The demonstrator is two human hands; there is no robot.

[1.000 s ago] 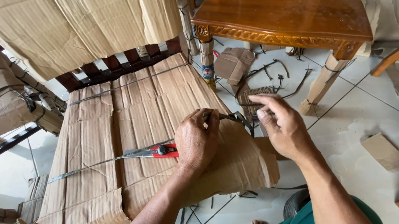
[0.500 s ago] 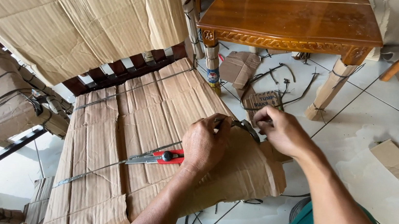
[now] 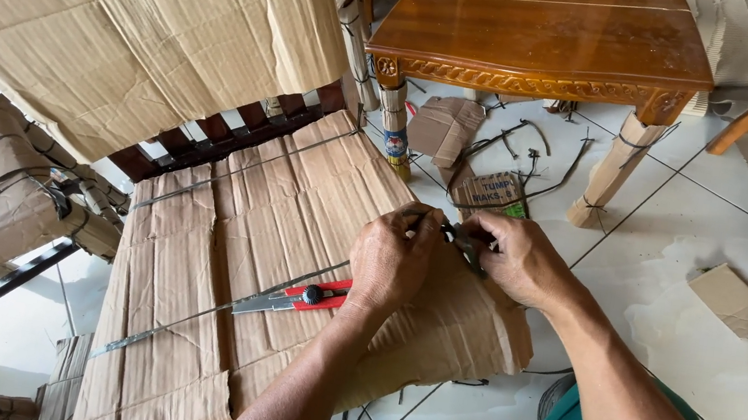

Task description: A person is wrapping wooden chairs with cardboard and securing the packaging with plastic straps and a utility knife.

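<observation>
Since a moment ago the right hand (image 3: 523, 258) has come in from the side and now meets the left hand (image 3: 391, 259) at the dark plastic strap (image 3: 465, 244) on the near edge of the cardboard-wrapped seat (image 3: 232, 249). Both hands are closed, fingertips pinching the strap ends where they join. Under the left wrist lies a red-handled cutter (image 3: 298, 298), its blade flat on the cardboard. Behind stands a polished wooden table (image 3: 536, 28) with paper-wrapped legs, and loose cardboard scraps (image 3: 732, 297) and cut strap pieces lie on the white tiled floor (image 3: 681, 243).
</observation>
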